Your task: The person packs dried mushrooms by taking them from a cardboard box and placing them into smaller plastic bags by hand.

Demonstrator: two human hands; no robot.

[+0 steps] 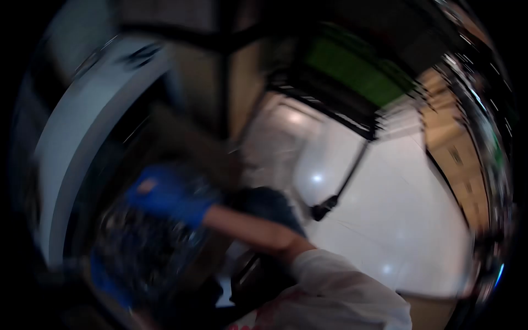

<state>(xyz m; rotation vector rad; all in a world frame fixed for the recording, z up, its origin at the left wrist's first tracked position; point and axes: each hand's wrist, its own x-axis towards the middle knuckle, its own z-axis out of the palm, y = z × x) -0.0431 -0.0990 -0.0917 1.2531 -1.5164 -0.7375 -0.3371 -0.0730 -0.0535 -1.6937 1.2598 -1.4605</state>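
Observation:
A blue glove covers my right hand point(168, 197), which is over the upper edge of a dark container of small, blurred items point(148, 247). Something small and pinkish shows at its finger end, too smeared to name. My left hand point(109, 279), also in a blue glove, is at the lower left beside the same container, dim and partly hidden. Motion blur hides the fingers of both hands. What either hand holds cannot be made out.
A curved white surface point(74, 148) runs down the left. A green bin or panel point(357, 66) sits in a dark frame at the top. A dark caster point(324, 209) stands on the pale, shiny floor point(385, 214). Cardboard boxes point(454, 154) line the right.

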